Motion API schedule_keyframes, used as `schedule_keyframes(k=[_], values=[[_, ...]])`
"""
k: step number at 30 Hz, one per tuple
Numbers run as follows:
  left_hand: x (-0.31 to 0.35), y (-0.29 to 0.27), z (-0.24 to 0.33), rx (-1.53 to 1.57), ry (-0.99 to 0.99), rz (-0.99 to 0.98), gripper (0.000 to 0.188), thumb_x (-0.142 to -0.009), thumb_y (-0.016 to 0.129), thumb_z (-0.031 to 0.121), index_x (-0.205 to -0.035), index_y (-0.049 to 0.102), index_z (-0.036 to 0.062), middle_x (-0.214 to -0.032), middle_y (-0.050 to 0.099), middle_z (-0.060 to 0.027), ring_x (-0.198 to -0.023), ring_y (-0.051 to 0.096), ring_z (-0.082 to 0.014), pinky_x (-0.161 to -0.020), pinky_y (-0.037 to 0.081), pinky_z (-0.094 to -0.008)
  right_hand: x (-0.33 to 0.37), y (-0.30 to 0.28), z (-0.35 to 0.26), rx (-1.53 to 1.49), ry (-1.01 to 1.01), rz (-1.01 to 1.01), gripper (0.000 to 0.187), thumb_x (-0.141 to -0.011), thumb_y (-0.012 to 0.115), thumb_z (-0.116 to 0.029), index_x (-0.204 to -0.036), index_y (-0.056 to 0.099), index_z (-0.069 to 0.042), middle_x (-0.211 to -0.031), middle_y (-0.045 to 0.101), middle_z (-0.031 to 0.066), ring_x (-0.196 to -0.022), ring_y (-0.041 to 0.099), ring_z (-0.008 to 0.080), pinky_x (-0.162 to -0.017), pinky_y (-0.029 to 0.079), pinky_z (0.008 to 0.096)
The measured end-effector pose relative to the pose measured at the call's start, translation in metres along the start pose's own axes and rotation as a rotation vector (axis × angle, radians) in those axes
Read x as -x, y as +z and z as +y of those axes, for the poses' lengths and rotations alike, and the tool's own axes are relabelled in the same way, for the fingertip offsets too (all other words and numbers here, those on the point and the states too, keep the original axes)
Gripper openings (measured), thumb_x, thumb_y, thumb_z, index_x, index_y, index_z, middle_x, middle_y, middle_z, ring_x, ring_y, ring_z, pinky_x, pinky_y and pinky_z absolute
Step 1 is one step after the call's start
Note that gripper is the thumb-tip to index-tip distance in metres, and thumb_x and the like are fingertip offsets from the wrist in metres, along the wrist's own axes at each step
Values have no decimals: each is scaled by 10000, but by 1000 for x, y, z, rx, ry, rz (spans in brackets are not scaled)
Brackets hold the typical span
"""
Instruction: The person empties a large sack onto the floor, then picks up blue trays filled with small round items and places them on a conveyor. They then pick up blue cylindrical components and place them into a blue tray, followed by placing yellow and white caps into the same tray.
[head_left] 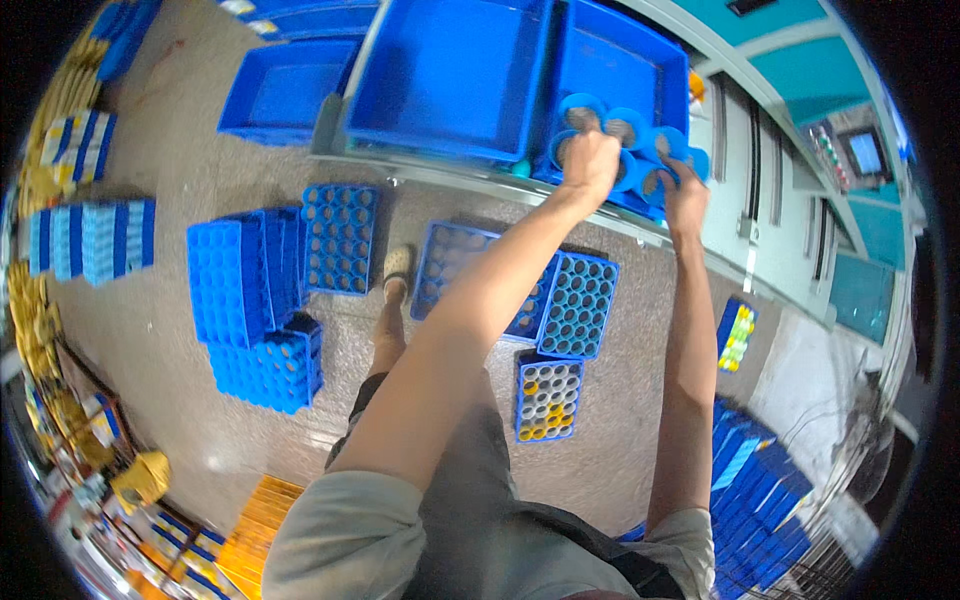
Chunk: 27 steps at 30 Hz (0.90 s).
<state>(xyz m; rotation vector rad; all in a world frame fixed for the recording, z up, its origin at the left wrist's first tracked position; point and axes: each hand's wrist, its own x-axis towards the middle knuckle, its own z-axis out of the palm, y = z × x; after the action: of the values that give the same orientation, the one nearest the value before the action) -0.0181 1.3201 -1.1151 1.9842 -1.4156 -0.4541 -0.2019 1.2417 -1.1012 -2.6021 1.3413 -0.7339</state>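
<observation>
Several round blue cups (622, 128), greyish-brown inside, stand close together at the near end of a blue tray (622, 62) at the upper right. My left hand (592, 160) reaches over them, its fingers closed at a cup on the left of the group; its fingertips are partly hidden. On the right of the group, my right hand (687, 197) has its thumb and fingers bent around the rim of another blue cup (652, 184). Both forearms stretch forward from below.
Left of that tray sits a larger blue tray (450, 75), with a blue bin (290, 90) beyond. Below are blue crates of round cups (340, 238), a crate (578, 305) under my arms and one with white and yellow cups (549, 400). A machine (785, 180) borders the right.
</observation>
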Motion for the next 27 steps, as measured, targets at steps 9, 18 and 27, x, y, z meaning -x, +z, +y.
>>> schedule_keyframes(k=[9,18,27], values=[[208,-185,-59,313,36,248,272,-820,686,28,-1077,709,115,-1125,629,-178,-842,695,-317,-741,574,-392,105,-93,-190,-67,-33,-343,343,-766,665,72,-1095,687,-23,-1013,674,211,-893,682,337,-770,547,410],[403,-165,-454,-33,-540,-34,264,-711,643,-51,-924,747,65,-1077,652,-218,-891,676,-376,-764,555,-443,272,278,-352,-425,97,-761,273,-751,777,-85,-1013,717,-40,-944,697,185,-835,680,346,-732,534,383],[423,-49,-846,-113,-412,-64,292,-801,581,4,-1041,730,78,-1298,566,-244,-891,682,-391,-756,569,-443,374,664,-466,-342,254,-659,264,-857,689,-157,-1103,694,-61,-1045,696,183,-981,660,363,-842,516,426]])
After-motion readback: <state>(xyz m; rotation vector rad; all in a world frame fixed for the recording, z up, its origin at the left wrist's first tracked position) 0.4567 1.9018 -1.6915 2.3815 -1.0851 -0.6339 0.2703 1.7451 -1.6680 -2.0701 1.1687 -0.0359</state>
